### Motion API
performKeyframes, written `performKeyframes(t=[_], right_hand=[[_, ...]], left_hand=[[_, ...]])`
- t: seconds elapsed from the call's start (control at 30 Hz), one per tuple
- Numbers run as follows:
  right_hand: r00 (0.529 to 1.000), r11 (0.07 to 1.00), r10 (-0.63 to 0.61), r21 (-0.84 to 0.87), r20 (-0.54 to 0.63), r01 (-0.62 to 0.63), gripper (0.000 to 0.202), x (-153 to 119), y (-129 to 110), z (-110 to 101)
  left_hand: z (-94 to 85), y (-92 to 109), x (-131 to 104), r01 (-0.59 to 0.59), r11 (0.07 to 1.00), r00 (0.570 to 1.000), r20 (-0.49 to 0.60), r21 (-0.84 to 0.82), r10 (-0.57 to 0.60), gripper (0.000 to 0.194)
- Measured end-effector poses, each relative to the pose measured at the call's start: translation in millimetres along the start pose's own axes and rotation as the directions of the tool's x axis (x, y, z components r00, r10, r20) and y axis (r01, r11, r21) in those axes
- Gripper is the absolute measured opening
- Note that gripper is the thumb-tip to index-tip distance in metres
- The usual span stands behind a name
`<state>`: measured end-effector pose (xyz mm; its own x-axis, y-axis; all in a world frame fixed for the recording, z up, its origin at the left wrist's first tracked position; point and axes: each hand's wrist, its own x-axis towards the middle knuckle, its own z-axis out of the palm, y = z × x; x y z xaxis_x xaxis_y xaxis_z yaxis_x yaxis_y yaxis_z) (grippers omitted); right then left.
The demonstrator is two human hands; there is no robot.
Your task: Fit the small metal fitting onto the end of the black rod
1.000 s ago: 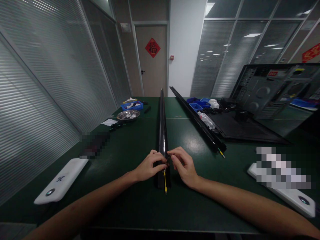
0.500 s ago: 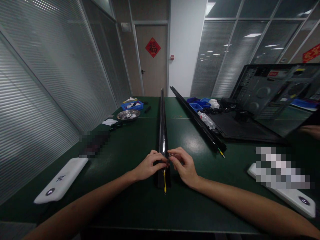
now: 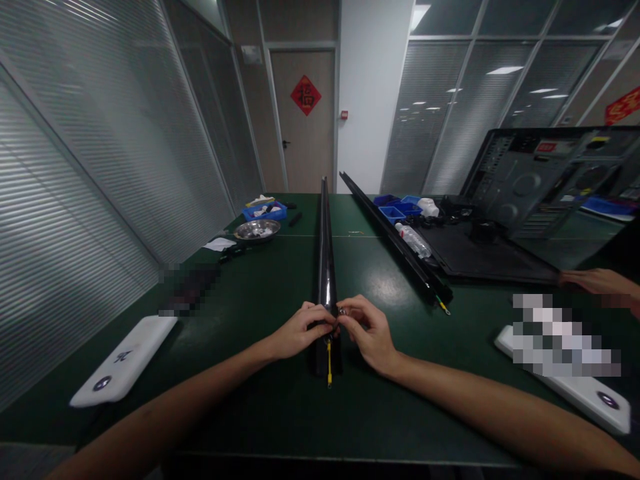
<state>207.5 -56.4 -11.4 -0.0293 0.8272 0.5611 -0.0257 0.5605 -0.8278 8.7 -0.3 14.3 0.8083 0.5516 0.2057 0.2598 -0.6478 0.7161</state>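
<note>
A long black rail (image 3: pixel 326 260) lies lengthwise down the middle of the table, its near end between my hands. My left hand (image 3: pixel 304 330) comes from the left, fingers closed in a pinch over the rail's near part; what they grip is hidden. My right hand (image 3: pixel 369 333) pinches a small shiny metal part (image 3: pixel 342 312), too small to name, just beside the rail. The fingertips of both hands nearly meet there. Below them, a yellow wire (image 3: pixel 329 360) with a ring terminal runs along the rail's near end.
Right of centre lies a second black rail (image 3: pixel 400 243) with a green-yellow wire (image 3: pixel 443 305). Beyond are a plastic bottle (image 3: pixel 414 241), blue bins (image 3: pixel 393 215) and an open computer case (image 3: pixel 525 180). At left are a metal bowl (image 3: pixel 257 231) and a white device (image 3: pixel 125 360). Another person's hand (image 3: pixel 600 281) is at right.
The other person's hand has come further into view at the right, by the black panel's edge. The small metal part has tilted slightly in my fingers; my hands have hardly moved.
</note>
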Motion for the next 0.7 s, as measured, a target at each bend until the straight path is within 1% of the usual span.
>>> performKeyframes(t=[0.27,0.47,0.7], right_hand=[[1.000,1.000,0.009,0.027,-0.006,-0.009,0.014,-0.8,-1.3,0.6],[1.000,1.000,-0.008,0.000,-0.012,0.008,0.015,-2.4,2.4,-1.6],[0.999,0.999,-0.029,0.018,-0.025,0.030,0.014,-2.1,1.9,-0.3]], left_hand=[[1.5,-2.3,0.6,-0.025,0.999,1.000,-0.006,-0.027,0.025,0.030],[1.4,-0.8,0.3,-0.031,0.999,0.999,-0.011,-0.040,0.030,0.028],[0.9,-0.6,0.4,-0.019,1.000,1.000,-0.008,-0.023,0.019,0.026]])
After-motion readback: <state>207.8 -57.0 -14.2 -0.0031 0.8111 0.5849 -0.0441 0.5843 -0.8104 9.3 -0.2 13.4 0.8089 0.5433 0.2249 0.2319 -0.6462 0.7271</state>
